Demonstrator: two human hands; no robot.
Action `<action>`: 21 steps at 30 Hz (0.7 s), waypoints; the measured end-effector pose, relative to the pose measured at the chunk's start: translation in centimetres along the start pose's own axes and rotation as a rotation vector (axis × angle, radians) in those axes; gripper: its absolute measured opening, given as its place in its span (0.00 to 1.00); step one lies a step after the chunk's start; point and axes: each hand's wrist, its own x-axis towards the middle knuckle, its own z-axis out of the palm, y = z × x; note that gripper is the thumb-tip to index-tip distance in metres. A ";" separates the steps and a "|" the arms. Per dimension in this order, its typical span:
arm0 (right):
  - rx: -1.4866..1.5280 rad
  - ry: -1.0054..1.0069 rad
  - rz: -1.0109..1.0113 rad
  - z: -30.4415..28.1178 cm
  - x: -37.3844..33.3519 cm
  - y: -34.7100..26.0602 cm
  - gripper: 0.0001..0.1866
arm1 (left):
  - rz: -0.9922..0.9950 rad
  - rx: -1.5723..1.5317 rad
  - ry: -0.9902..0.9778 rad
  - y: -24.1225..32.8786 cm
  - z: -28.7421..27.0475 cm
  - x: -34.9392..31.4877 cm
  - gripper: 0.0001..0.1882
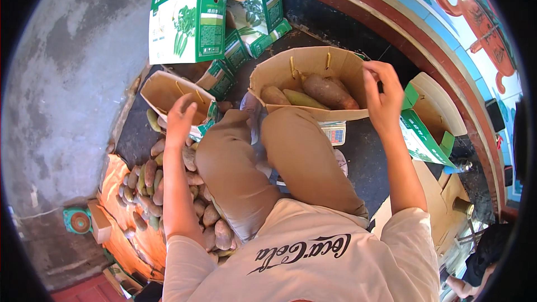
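Observation:
A tall-sided cardboard carton [341,114] with yellow cord loops stands open beyond my knees. Inside lie several large oblong pieces of produce, brown ones [327,92] and a yellow-green one [305,99]. Part of a weighing scale [335,132] with a keypad shows just under its near side. My right hand [386,92] is raised at the carton's right rim, fingers bent and apart, holding nothing visible; whether it touches the rim is unclear. My left hand [182,114] hovers with loose fingers in front of a smaller open carton [159,90], holding nothing I can see.
A heap of oblong produce [148,182] lies left of my legs, partly on an orange sheet [114,179]. Green-and-white printed cartons [210,22] are stacked at the back. Another open carton [439,106] stands right. Flat cardboard [430,196] lies nearer; a person [475,268] is at lower right.

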 end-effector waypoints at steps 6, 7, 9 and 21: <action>-0.130 -0.084 0.029 4.6 -1.0 5.5 0.04 | 0.308 0.139 -0.315 8.4 4.3 -1.9 0.19; -0.142 -0.116 0.013 5.3 -1.7 5.3 0.04 | 0.387 0.172 -0.326 8.9 5.3 -2.0 0.18; -0.191 -0.225 -0.071 6.4 -3.8 5.7 0.05 | 0.412 0.166 -0.373 9.9 7.2 -2.4 0.18; -0.339 -0.410 -0.055 9.4 -7.4 7.4 0.13 | 0.539 0.401 -0.642 12.0 16.1 -1.5 0.22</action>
